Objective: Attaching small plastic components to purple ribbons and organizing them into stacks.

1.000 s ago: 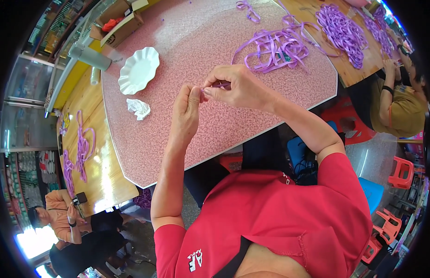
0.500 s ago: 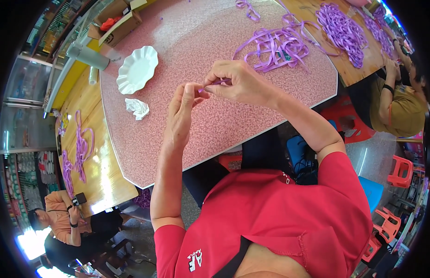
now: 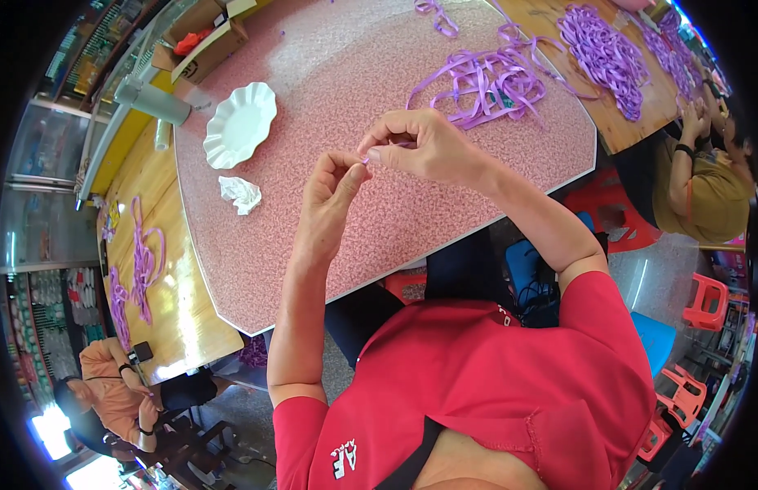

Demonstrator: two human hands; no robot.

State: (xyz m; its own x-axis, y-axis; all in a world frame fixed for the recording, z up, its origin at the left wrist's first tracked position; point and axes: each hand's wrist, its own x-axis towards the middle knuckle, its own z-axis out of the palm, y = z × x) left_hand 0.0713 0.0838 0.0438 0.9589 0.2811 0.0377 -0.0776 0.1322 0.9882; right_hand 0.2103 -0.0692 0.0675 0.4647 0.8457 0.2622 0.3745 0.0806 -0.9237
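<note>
Above the pink speckled table (image 3: pixel 313 106), my two hands meet fingertip to fingertip. Between them runs a narrow purple ribbon (image 3: pixel 366 161), of which only a sliver shows. My left hand (image 3: pixel 331 192) pinches it between thumb and forefinger. From the other side my right hand (image 3: pixel 424 147) pinches it too, and a bit of purple shows beneath its curled fingers. Beyond my right hand lies a loose tangle of purple ribbon (image 3: pixel 477 86) on the table, with a small green piece among its loops.
At left stand a white scalloped plate (image 3: pixel 242 122), a crumpled tissue (image 3: pixel 241 194), a grey-green bottle (image 3: pixel 154 100) and a cardboard box (image 3: pixel 211 53). Wooden tables on both sides carry more purple ribbon (image 3: pixel 603 61). One person sits at lower left (image 3: pixel 117 392), another at right (image 3: pixel 705 188).
My left hand has shifted slightly right and its fingers have curled in closer to my right hand. The person at lower left has lowered their hands.
</note>
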